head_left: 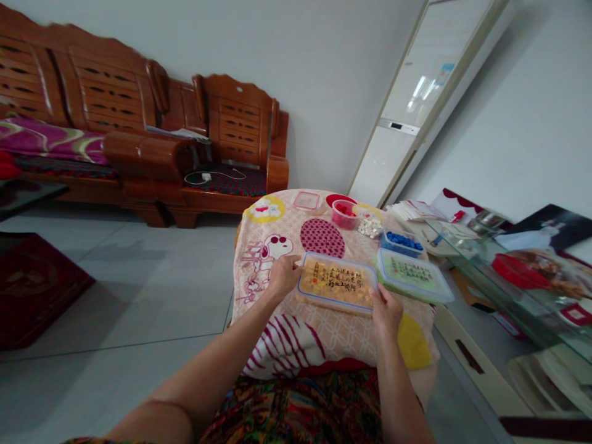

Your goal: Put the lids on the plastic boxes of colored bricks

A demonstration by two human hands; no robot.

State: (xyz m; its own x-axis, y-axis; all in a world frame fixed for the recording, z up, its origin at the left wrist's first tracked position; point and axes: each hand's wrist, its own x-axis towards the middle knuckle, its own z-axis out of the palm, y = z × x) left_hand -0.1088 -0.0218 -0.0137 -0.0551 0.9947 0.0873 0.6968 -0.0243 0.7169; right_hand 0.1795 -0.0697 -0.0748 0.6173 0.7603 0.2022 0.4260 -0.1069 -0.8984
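Note:
A clear lidded box of yellow pieces with black writing on its lid lies on the cloth-covered table. My left hand grips its left end, fingers curled on the rim. My right hand holds its front right corner. A second lidded box with green contents sits just to the right, touching it.
Farther back on the table are a blue tub, a red tub, a tub of white pieces and a loose lid. A wooden sofa stands at left, a glass shelf unit at right, a white floor appliance behind.

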